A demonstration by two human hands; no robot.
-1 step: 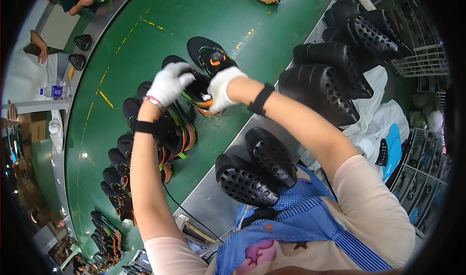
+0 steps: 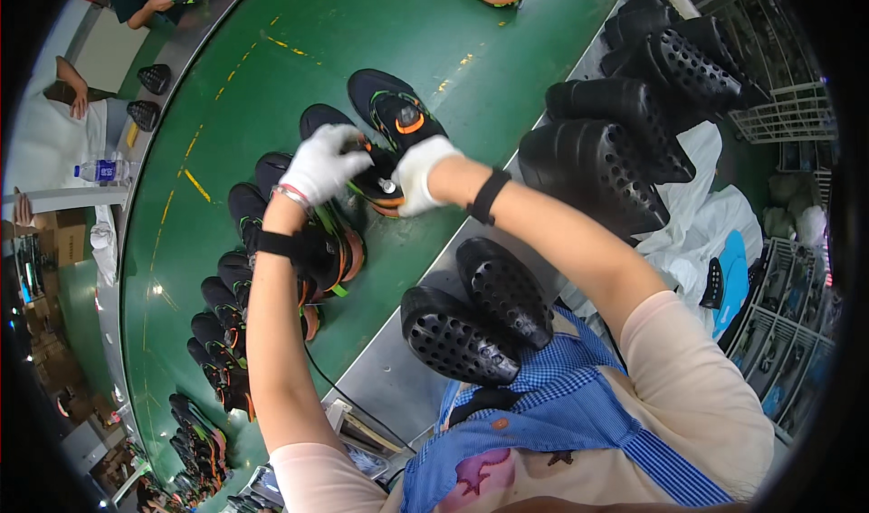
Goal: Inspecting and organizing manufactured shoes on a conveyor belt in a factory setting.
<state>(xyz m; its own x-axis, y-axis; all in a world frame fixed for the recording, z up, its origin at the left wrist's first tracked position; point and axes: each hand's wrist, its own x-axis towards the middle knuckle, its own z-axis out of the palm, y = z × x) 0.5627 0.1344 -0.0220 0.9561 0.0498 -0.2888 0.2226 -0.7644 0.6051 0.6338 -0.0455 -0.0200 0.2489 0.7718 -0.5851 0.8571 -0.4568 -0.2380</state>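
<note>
Both my hands wear white gloves and meet over a black sneaker (image 2: 377,192) with orange and green trim on the green table. My right hand (image 2: 424,175) is closed around its heel end. Curled over the shoe's opening, my left hand (image 2: 326,162) has its fingers drawn together; what they pinch is hidden. A small pale round spot shows inside the opening, between the hands. Directly behind lies the matching sneaker (image 2: 385,101), its toe pointing away. More sneakers (image 2: 246,207) stand in a row beyond my left forearm.
Two black perforated shoe-shaped forms (image 2: 460,337) rest at the metal edge before my apron. Larger black forms (image 2: 588,169) are stacked on the right, by white plastic bags and wire racks (image 2: 787,314). Across the table are other people and a water bottle (image 2: 100,170).
My left hand has shifted slightly right and down over the sneaker's opening. The right hand has moved slightly down at the heel. The matching sneaker's opening shows a little more.
</note>
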